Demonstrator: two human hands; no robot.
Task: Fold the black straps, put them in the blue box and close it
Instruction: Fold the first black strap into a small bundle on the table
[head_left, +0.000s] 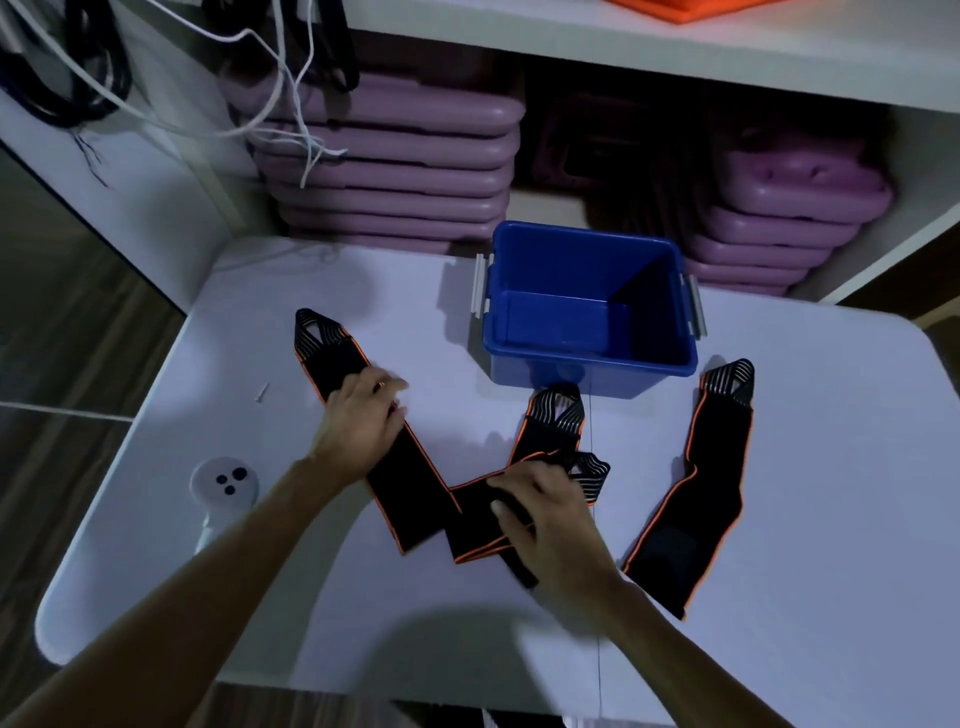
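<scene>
**Folding ribbed, orange-edged black straps**

At centre, pinching the doubled-over middle strap (470, 525) between thumb and curled fingers of the right hand (556, 525). Left of centre, pressing the left hand (358, 431), fingers nearly straight, onto the long flat left strap (410, 493). Just above, lidless glossy blue box (540, 371); at right, third strap (696, 493).

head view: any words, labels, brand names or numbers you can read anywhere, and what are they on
No readable text anywhere in this view.
blue box: plain walls, no label visible.
left strap, middle strap, right strap: only orange edging and striped ends, no brand visible.
white round device: three dark dots, no lettering.
purple stacked trays: dim and blurred, nothing legible.
</scene>
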